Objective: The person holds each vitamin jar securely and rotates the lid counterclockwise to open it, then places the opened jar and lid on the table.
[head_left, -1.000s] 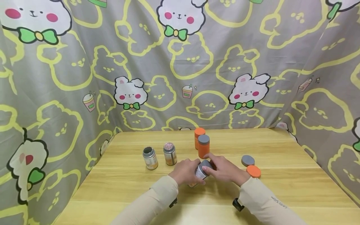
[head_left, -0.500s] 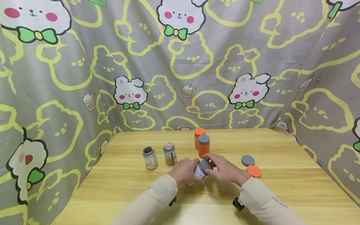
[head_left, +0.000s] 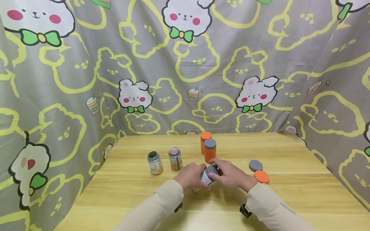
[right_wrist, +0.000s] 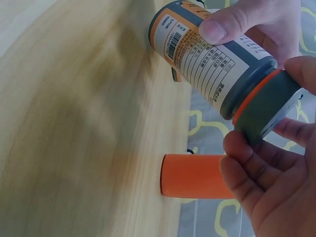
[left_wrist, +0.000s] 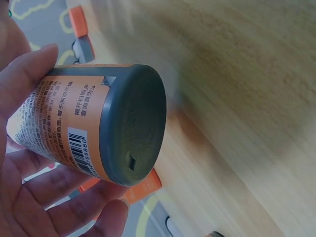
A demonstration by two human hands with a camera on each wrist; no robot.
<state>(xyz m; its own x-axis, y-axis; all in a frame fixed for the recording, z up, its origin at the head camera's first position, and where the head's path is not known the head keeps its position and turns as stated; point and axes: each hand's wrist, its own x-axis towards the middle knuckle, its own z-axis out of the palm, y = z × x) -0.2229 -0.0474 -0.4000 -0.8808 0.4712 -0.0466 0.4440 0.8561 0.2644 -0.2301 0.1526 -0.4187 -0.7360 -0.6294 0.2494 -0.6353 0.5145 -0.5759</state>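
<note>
1 jar (right_wrist: 212,66) in 2 hands (head_left: 189,176) (head_left: 231,174) | 4 standing jars (head_left: 155,164) (head_left: 175,159) (head_left: 210,154) (head_left: 206,136) | 2 loose lids (head_left: 255,165) (head_left: 261,176)

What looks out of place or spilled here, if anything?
Nothing looks spilled or damaged. The left hand grips a tilted bottle, the right hand its cap. Mildly odd: the leftmost bottle stands open, uncapped, while a gray lid and an orange lid lie loose to the right.

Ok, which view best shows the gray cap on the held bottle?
Right wrist: it shows the gray cap large and close. The head view has it small, partly covered; the left wrist view shows none of it.
</note>
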